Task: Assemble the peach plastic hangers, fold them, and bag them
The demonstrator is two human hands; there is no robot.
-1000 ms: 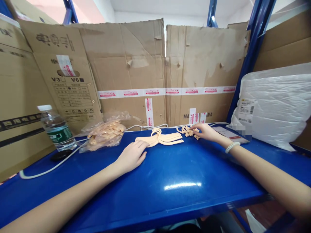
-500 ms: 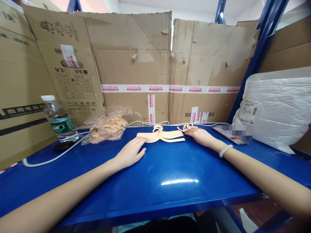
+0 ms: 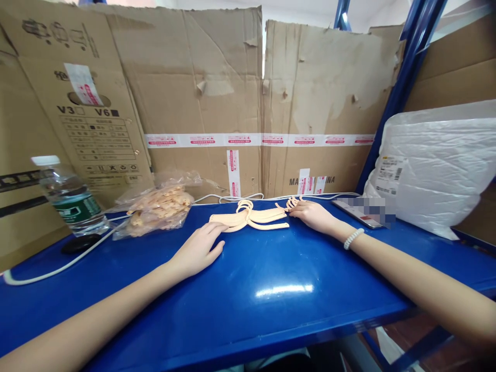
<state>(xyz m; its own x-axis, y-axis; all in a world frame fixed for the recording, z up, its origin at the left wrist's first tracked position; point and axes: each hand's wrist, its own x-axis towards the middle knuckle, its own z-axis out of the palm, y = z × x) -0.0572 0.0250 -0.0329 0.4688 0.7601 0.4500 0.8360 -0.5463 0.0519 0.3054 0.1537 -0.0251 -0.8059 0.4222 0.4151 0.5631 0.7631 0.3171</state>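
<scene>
A small stack of peach-coloured plastic hangers [image 3: 251, 219] lies flat on the blue shelf [image 3: 271, 294], toward the back. My left hand [image 3: 199, 247] rests palm down with fingers stretched out, its fingertips touching the left end of the stack. My right hand [image 3: 313, 213], with a white bead bracelet on the wrist, lies on a little pile of small peach hooks [image 3: 289, 204] just right of the hangers. Its fingers are curled over those pieces, and the hand hides most of them.
A clear plastic bag of peach parts [image 3: 160, 206] lies to the left, with a water bottle [image 3: 72, 199], a black disc [image 3: 79, 243] and a white cable [image 3: 58, 266]. Cardboard [image 3: 217, 103] walls the back. A phone [image 3: 358, 212] and white package [image 3: 437, 170] sit at right.
My right hand has drawn the small hooks leftward, closer to the hangers, and now covers most of them. My left hand stays at the stack's left end. The camera shifted slightly.
</scene>
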